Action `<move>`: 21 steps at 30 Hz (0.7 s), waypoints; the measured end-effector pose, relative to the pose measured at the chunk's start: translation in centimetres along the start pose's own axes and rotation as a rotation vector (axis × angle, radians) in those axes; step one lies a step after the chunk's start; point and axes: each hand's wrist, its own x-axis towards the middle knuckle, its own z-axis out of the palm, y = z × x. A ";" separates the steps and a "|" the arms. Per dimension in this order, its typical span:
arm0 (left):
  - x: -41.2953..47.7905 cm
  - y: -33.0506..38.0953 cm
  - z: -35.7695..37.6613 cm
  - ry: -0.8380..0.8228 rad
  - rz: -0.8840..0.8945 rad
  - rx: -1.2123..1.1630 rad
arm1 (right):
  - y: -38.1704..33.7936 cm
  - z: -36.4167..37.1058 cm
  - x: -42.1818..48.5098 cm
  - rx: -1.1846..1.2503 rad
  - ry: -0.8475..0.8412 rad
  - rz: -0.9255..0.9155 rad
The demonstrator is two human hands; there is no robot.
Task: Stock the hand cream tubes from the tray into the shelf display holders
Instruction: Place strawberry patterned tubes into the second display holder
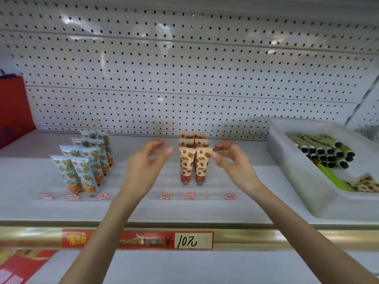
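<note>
Six strawberry tubes (194, 162) and some orange tubes (82, 169) stand in holders (217, 191). Green tubes (322, 148) wait in the tray (287, 175); left hand (146, 162) and right hand (233, 160) hover released, empty

We look from one head-worn camera, forward and slightly down, near the shelf (127, 210) and its pegboard (184, 78).

White pegboard wall (184, 78), red package (14, 107) at left, 10-yuan price label (192, 240)
</note>
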 end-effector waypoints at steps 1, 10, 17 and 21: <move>0.1 0.6 -0.7 0.017 0.016 0.010 | -0.5 -0.4 0.2 -0.021 0.016 -0.015; 1.6 4.9 -3.4 -0.059 0.227 0.560 | -5.4 -4.0 0.5 -0.794 -0.118 -0.170; 0.8 6.3 -0.8 -0.214 0.329 0.769 | -5.7 -6.6 -1.6 -1.113 -0.093 -0.082; 0.2 7.1 1.2 -0.279 0.384 0.813 | -5.0 -9.0 -3.2 -1.164 -0.088 0.007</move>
